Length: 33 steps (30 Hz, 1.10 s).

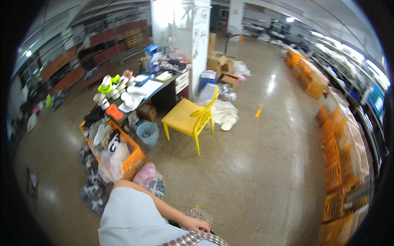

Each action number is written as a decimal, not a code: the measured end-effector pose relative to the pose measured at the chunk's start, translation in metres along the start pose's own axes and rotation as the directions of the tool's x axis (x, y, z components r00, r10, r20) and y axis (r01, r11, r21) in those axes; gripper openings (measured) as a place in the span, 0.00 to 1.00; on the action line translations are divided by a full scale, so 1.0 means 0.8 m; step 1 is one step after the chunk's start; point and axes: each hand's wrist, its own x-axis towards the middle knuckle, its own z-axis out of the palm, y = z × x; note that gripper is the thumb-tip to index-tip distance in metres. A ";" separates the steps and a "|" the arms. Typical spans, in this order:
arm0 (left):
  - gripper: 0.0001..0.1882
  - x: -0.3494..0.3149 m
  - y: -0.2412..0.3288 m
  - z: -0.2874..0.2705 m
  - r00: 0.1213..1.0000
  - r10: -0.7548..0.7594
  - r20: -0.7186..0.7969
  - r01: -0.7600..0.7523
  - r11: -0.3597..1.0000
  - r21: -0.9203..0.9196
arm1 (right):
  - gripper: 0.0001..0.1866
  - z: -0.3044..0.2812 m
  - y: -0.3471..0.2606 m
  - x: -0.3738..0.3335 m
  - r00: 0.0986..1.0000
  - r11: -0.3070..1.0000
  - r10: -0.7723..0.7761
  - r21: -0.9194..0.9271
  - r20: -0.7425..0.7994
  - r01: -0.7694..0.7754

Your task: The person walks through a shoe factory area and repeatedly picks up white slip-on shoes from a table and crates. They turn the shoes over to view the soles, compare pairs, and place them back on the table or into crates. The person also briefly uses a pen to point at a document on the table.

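My left arm, in a light blue sleeve, bends at the elbow, and the forearm crosses to the lower middle. My left hand (196,224) is low in front of my body, beside brown-and-white plaid cloth (201,215). Its fingers look curled in; what they hold, if anything, is hidden. My right hand is out of view. Ahead of the bent elbow lie a pink plastic bag (144,174) and an orange crate (134,163) heaped with footwear-like pieces and clear plastic.
Beyond the crate stands a desk (166,85) bearing white, green and orange pieces and papers. A blue bin (147,134) and a yellow chair (182,117) are beside it. Cartons (219,63) stand by the pillar (201,49). Orange crates (331,164) line the right side.
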 end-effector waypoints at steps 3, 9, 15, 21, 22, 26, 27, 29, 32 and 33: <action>0.20 0.067 -0.002 -0.053 0.985 -0.012 -0.169 0.000 0.997 -0.073 | 0.19 -0.081 -0.040 0.152 0.997 0.995 -0.060 -0.079 0.053 0.065; 0.22 0.275 0.006 -0.246 0.837 0.220 -0.501 -0.220 0.974 0.060 | 0.19 -0.206 -0.126 0.441 0.992 0.987 -0.096 -0.124 0.087 0.106; 0.16 0.422 0.129 -0.445 0.828 0.101 -0.552 -0.019 0.988 0.152 | 0.18 -0.332 -0.231 0.680 0.978 0.981 -0.116 -0.137 0.175 0.141; 0.18 0.579 0.130 -0.638 0.941 -0.141 -0.307 0.189 0.973 0.133 | 0.18 -0.443 -0.280 0.965 0.959 0.972 -0.180 -0.109 0.219 0.207; 0.20 0.616 0.133 -0.667 0.948 -0.153 -0.278 0.175 0.983 0.056 | 0.17 -0.464 -0.286 1.011 0.959 0.974 -0.179 -0.099 0.218 0.205; 0.24 0.767 0.198 -0.797 0.905 -0.136 -0.403 0.198 0.973 0.115 | 0.17 -0.561 -0.325 1.181 0.952 0.978 -0.180 -0.057 0.246 0.200; 0.25 0.796 0.216 -0.830 0.909 -0.114 -0.402 0.177 0.977 0.123 | 0.17 -0.583 -0.340 1.222 0.951 0.979 -0.178 -0.052 0.254 0.197; 0.25 0.844 0.239 -0.889 0.912 -0.172 -0.374 0.222 0.970 0.095 | 0.17 -0.623 -0.372 1.304 0.942 0.980 -0.176 -0.045 0.287 0.196; 0.25 0.910 0.257 -0.965 0.900 -0.250 -0.357 0.194 0.963 -0.184 | 0.16 -0.673 -0.419 1.437 0.916 0.972 -0.193 -0.060 0.352 0.228; 0.24 0.937 0.260 -0.996 0.895 -0.334 -0.295 0.224 0.909 -0.351 | 0.16 -0.687 -0.434 1.486 0.910 0.969 -0.200 -0.064 0.363 0.239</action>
